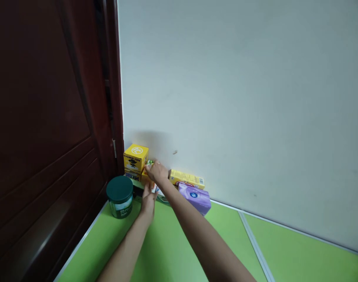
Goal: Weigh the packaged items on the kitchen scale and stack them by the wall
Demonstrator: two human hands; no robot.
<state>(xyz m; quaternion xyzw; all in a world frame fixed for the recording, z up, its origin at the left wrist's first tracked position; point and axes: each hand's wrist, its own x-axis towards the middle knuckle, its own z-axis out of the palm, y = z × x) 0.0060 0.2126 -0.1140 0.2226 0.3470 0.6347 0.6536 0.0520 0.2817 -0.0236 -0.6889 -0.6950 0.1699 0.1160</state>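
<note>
My right hand (157, 171) reaches over a small orange-yellow box (145, 179), its fingers curled on the box's upper part. From below, my left hand (148, 203) has its fingers at the lower edge of the same box; much of the box is hidden by both hands. Just left of it, a yellow "COME ON" box (134, 158) sits on top of another box (132, 176). A green-and-white package (150, 162) shows partly behind my right hand. Under my right wrist, a white and green item (162, 196) is mostly covered.
A dark green lidded tub (120, 196) stands left of my left hand, near the dark red wooden door (49, 137). To the right, a long yellow box (186, 179) lies against the white wall (240, 98), behind a purple tissue pack (196, 199). The surface (173, 250) is light green.
</note>
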